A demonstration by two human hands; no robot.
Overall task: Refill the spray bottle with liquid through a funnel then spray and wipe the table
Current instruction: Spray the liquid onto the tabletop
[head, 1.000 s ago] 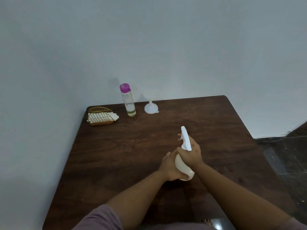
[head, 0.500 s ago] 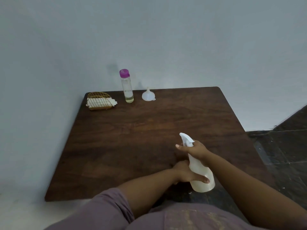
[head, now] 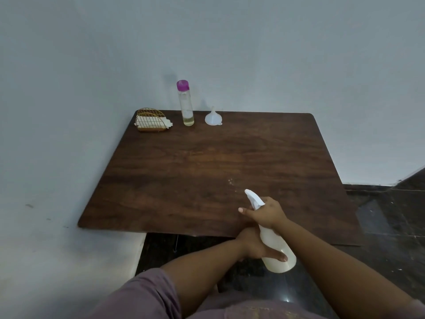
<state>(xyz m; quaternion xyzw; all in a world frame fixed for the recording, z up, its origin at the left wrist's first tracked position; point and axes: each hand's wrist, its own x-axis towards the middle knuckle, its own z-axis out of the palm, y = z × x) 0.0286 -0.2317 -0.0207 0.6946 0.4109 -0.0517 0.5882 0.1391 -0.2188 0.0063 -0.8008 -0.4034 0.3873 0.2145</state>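
Observation:
The white spray bottle [head: 276, 249] is held tilted over the table's near edge, nozzle pointing away up-left. My right hand [head: 268, 212] is wrapped around its neck and white spray head. My left hand [head: 255, 247] grips the bottle's body from the left, thumb across the front. Far back on the dark wooden table [head: 207, 169] stand a clear refill bottle [head: 185, 104] with a purple cap and a little yellowish liquid, and a white funnel [head: 213, 117] set mouth-down. A folded white cloth [head: 150, 120] sits in a gold wire holder at the back left.
A few small droplets [head: 230, 181] lie on the wood ahead of the nozzle. A pale wall runs behind and to the left of the table. Dark tiled floor [head: 386, 215] lies to the right and below the near edge.
The bottle and both hands have come back toward me, from over the table's middle to its near edge. The view has pulled back, showing more floor.

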